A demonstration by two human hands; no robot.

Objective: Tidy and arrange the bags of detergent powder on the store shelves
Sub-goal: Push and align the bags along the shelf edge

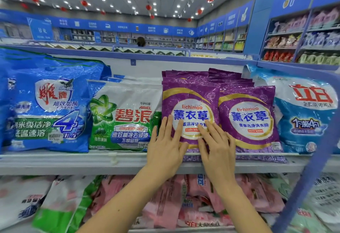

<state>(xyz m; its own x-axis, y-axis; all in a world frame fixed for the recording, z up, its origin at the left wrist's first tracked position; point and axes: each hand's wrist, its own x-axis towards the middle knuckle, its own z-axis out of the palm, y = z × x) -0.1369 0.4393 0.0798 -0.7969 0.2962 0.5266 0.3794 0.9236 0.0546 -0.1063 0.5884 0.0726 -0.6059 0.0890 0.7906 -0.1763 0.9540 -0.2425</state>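
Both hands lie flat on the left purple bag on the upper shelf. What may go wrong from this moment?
1. The left purple bag hangs a little over the shelf edge, and the left hand and right hand only press on it flat. It may slip off forward.
2. The purple bags behind stand unevenly, so a hard push may knock them over.
3. The left hand lies close to the green and white bag and may shift it.
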